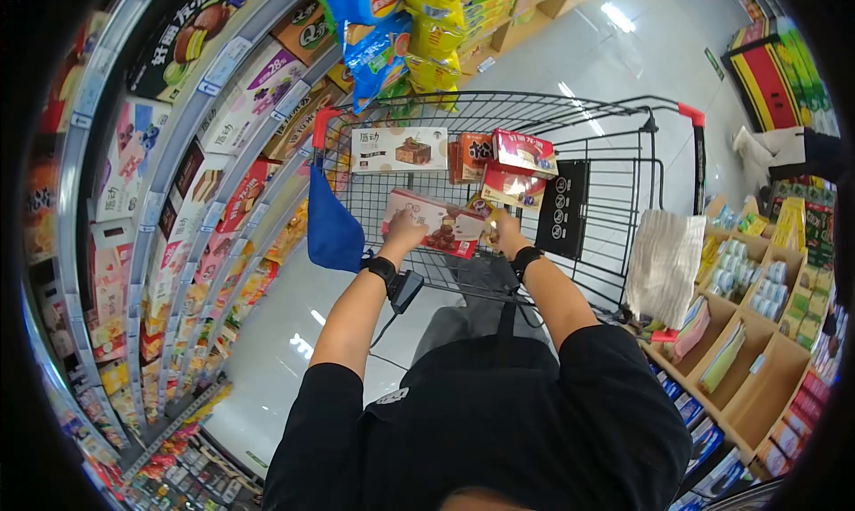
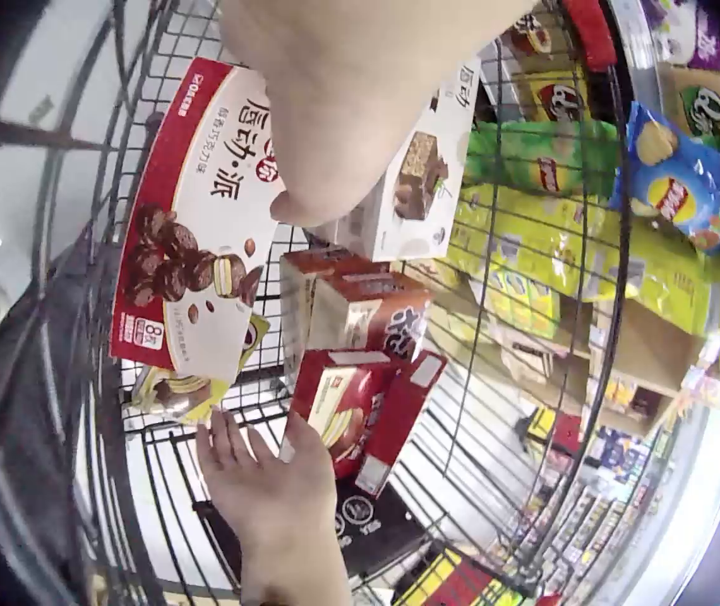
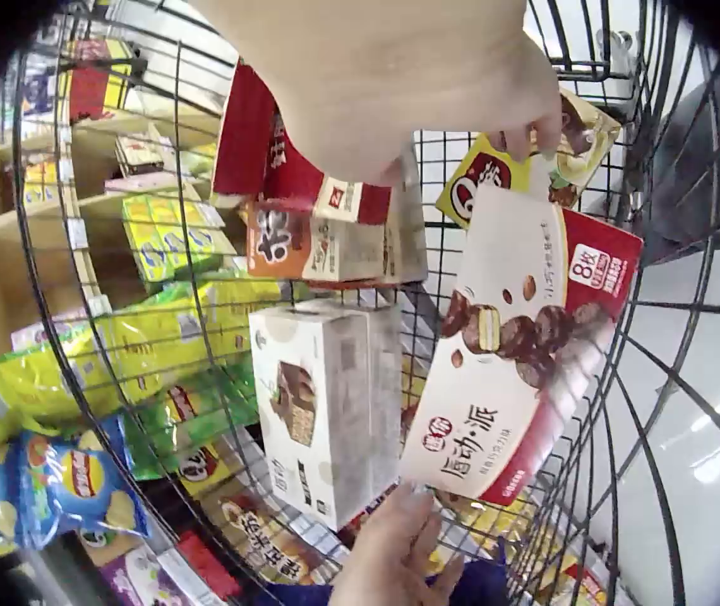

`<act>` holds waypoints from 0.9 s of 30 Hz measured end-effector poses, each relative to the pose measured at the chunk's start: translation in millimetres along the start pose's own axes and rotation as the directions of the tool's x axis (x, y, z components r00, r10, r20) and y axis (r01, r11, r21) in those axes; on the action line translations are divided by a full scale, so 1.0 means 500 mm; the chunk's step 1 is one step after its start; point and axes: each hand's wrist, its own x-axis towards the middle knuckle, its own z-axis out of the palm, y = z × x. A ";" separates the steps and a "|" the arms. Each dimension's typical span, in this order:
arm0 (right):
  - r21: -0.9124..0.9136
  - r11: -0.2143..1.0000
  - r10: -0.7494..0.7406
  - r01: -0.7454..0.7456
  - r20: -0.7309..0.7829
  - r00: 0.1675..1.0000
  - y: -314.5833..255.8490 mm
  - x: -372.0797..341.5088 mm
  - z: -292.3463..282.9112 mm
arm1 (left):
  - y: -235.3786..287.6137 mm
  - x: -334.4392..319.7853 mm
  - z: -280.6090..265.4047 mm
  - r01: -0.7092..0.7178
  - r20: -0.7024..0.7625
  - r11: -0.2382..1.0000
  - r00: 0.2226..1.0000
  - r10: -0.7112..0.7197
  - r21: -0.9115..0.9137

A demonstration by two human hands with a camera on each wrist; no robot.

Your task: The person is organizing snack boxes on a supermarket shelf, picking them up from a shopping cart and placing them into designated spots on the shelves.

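A white and red box with chocolate pies [image 1: 450, 230] [image 2: 196, 215] [image 3: 524, 328] lies tilted in the cart, near the person. The left hand [image 1: 405, 232] [image 2: 335, 101] [image 3: 392, 549] grips one end of it. At its other end, the right hand [image 1: 508, 233] [image 2: 272, 493] [image 3: 398, 89] touches a yellow package [image 1: 488, 215] [image 2: 190, 392] [image 3: 499, 171] with fingers nearly straight. Beyond stand a white cake box [image 1: 399, 149] [image 3: 316, 404], orange-brown boxes [image 1: 472, 155] [image 2: 366, 309] and red boxes [image 1: 525, 152] [image 2: 360, 404]; the right hand partly covers a red box in the right wrist view.
The wire cart [image 1: 614, 146] surrounds the goods, with a blue cloth [image 1: 334, 226] at its left and a pale cloth [image 1: 663, 266] at its right. Packed shelves [image 1: 191, 199] stand left, chip bags [image 1: 432, 30] ahead, and wooden bins [image 1: 753, 351] right.
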 end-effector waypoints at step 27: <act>0.194 0.966 -0.134 0.169 -0.183 0.974 -0.087 0.005 -0.132 | 0.267 0.140 0.089 0.112 0.232 0.800 0.972 0.034 -0.589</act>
